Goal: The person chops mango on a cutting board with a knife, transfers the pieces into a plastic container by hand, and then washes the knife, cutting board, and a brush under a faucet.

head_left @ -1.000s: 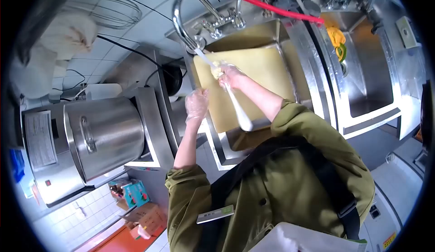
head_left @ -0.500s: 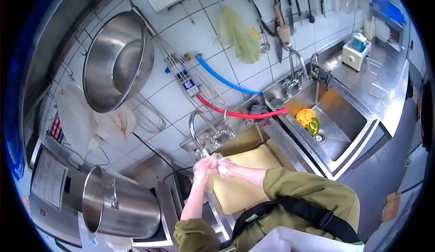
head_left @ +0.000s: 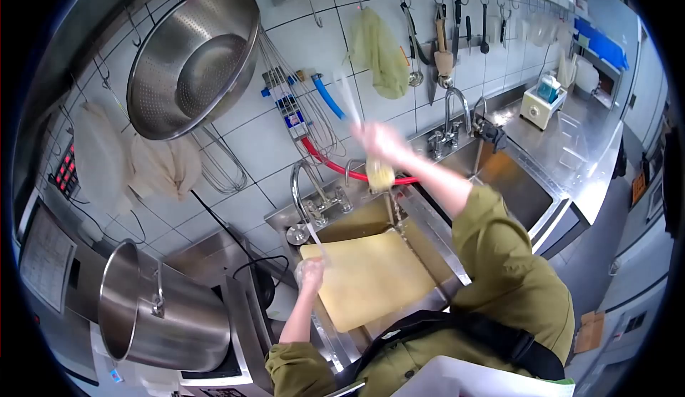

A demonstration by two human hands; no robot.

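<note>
A pale yellow cutting board lies tilted across the left sink. At its left edge, my left hand is closed around the board's edge, in a thin clear glove. A stream from the left faucet runs down beside that hand. My right hand, blurred by motion, is raised above the back of the sink. Its fingers wrap round a brush with a white handle pointing up and a yellowish head hanging below. Water drips from the head.
A large steel pot stands at the left. Above it hang a perforated colander and whisks. A red hose crosses behind the faucet. The second sink is to the right, beside a counter with a small white appliance.
My hands, together under the faucet before, have parted. My right hand has risen to the right with the brush; my left has moved down to the board's left edge.
</note>
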